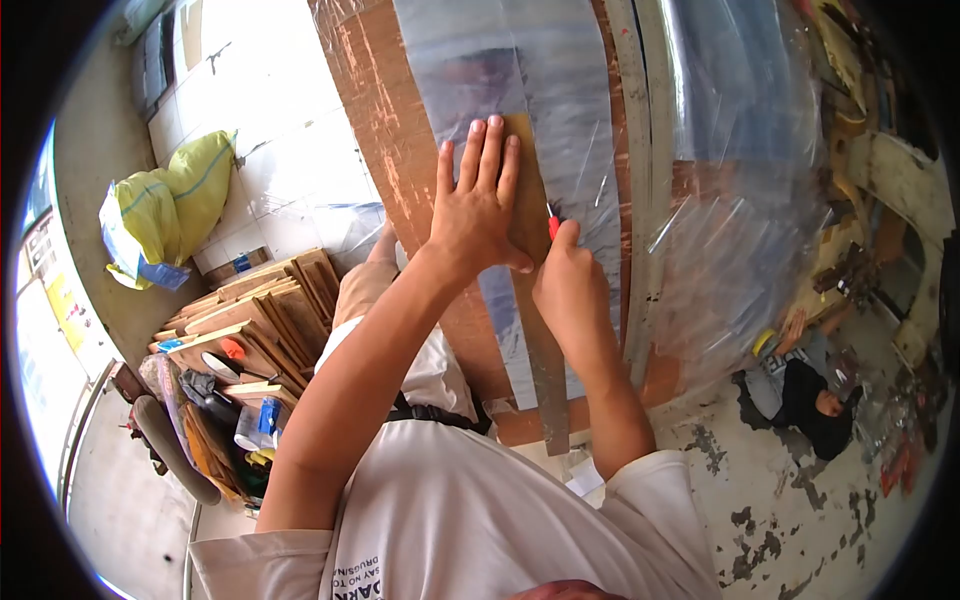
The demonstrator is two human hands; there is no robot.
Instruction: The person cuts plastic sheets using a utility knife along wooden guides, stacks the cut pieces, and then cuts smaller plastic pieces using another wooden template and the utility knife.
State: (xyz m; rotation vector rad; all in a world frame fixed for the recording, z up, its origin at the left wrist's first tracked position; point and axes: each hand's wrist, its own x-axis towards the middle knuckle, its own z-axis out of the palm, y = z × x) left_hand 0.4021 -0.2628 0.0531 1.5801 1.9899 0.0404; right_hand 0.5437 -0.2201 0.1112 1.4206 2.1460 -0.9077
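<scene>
My left hand [478, 205] lies flat with its fingers a little spread, pressing on a long brown straightedge [543, 360]. The straightedge runs lengthwise over a bluish-grey printed sheet [575, 90]. In my right hand [575, 285] is a red-handled cutter knife [553, 225], its thin blade pointing away from me beside the straightedge's right edge. Whether the blade tip touches the sheet, I cannot tell. Beneath the sheet is a worn brown board [375, 100], showing along both sides.
Clear plastic sheeting [730, 270] covers the surface to the right. Wooden boards [265, 310] stand stacked at the left, below a yellow sack [180, 195]. Another person [810, 400] is low at the right, near piled clutter. The floor [690, 530] has dark worn patches.
</scene>
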